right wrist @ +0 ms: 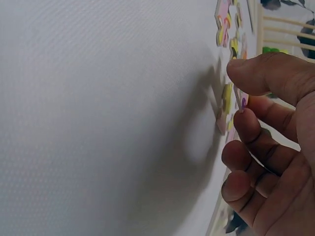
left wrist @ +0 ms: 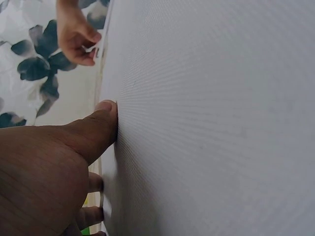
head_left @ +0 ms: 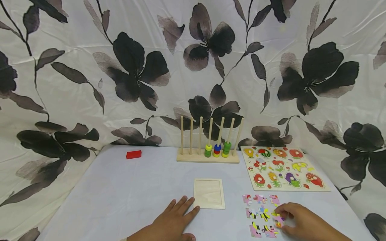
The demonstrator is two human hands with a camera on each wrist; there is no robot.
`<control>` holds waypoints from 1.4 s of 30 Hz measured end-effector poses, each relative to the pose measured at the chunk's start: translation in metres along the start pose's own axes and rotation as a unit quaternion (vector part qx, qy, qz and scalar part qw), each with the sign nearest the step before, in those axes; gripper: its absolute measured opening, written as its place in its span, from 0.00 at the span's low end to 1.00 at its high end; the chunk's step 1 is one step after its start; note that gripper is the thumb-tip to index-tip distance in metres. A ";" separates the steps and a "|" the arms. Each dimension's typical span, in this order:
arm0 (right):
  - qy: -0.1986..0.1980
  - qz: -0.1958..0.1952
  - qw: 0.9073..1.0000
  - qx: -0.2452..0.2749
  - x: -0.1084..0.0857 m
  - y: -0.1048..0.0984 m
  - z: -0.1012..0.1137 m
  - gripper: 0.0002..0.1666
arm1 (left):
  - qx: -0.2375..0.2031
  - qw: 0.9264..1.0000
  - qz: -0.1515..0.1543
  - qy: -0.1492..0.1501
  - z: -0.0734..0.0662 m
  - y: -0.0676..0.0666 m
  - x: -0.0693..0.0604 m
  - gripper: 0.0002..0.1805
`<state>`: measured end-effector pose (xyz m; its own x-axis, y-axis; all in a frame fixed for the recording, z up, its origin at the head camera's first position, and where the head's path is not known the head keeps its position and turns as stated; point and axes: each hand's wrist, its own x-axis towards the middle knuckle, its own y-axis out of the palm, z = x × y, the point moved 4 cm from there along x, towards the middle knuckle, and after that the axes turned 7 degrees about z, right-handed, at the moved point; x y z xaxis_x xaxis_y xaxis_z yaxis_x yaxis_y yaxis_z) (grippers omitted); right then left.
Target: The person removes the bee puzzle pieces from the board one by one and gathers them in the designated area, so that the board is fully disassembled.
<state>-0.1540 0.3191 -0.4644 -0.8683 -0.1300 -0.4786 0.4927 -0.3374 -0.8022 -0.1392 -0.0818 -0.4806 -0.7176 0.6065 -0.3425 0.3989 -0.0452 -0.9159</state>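
My right hand (head_left: 298, 219) pinches a thin puzzle piece (right wrist: 240, 100) between thumb and fingers, just above the table; a bit of purple shows on it. Beside that hand, several pink, yellow and black jigsaw pieces (head_left: 264, 214) lie loosely spaced in rows. The left hand (head_left: 175, 221) rests on the table with its fingers straight and spread. Its fingertips lie at the lower left edge of a square wooden puzzle tray (head_left: 209, 206), which shows a bare, pale base. In the left wrist view, the left thumb (left wrist: 101, 120) touches the white cloth.
A wooden peg stand (head_left: 208, 160) with coloured rings on three of its rods stands at the back. To its right lies a fruit puzzle board (head_left: 286, 170). A red block (head_left: 134, 154) sits at the back left. Floral cloth (head_left: 181, 67) hangs behind the table.
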 end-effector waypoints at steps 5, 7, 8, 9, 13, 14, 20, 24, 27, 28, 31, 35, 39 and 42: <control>0.015 0.009 1.000 0.007 0.000 0.002 -0.007 0.30 | 0.000 1.000 0.001 -0.001 0.000 0.001 0.001 0.47; 0.017 0.012 1.000 0.009 -0.001 0.003 -0.009 0.30 | -0.001 1.000 0.002 -0.001 0.000 0.001 0.001 0.47; 0.018 0.014 1.000 0.011 -0.001 0.004 -0.010 0.30 | -0.002 1.000 0.002 -0.001 0.000 0.001 0.001 0.47; 0.018 0.016 1.000 0.012 -0.002 0.004 -0.011 0.30 | -0.002 1.000 0.003 0.000 0.001 0.001 0.000 0.47; 0.020 0.020 0.999 0.021 -0.004 0.006 -0.014 0.31 | -0.002 1.000 0.000 0.002 0.001 0.001 0.000 0.47; 0.020 0.020 0.999 0.022 -0.005 0.007 -0.013 0.31 | -0.003 1.000 -0.001 0.003 0.001 0.002 0.000 0.47; 0.014 0.025 0.999 0.030 -0.006 0.011 -0.014 0.30 | -0.006 1.000 -0.001 0.006 0.001 0.000 -0.001 0.47; 0.012 0.028 0.999 0.035 -0.006 0.014 -0.013 0.28 | -0.005 1.000 0.002 0.002 0.001 -0.001 -0.001 0.47; 0.014 0.032 0.999 0.033 -0.007 0.014 -0.013 0.28 | -0.005 1.000 0.003 0.001 0.001 0.000 -0.001 0.47; 0.016 0.033 0.999 0.035 -0.006 0.014 -0.013 0.27 | -0.005 1.000 0.004 0.001 0.000 0.000 -0.001 0.47; 0.015 0.038 0.998 0.038 -0.006 0.014 -0.015 0.26 | -0.005 1.000 0.005 -0.001 0.000 -0.001 -0.001 0.47; 0.017 0.041 0.998 0.046 -0.005 0.015 -0.017 0.26 | -0.005 1.000 0.005 -0.003 0.001 0.000 -0.001 0.47; 0.014 0.042 0.998 0.050 -0.004 0.016 -0.018 0.27 | -0.006 1.000 0.005 -0.003 0.001 -0.001 -0.001 0.47; 0.014 0.043 0.998 0.052 -0.004 0.016 -0.018 0.27 | -0.004 1.000 0.003 0.000 0.002 -0.001 -0.002 0.47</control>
<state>-0.1414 0.3309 -0.4813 -0.8199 -0.1364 -0.5559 0.5559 -0.4212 -0.7166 -0.1390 -0.0842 -0.4796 -0.7153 0.6066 -0.3470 0.4068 -0.0423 -0.9125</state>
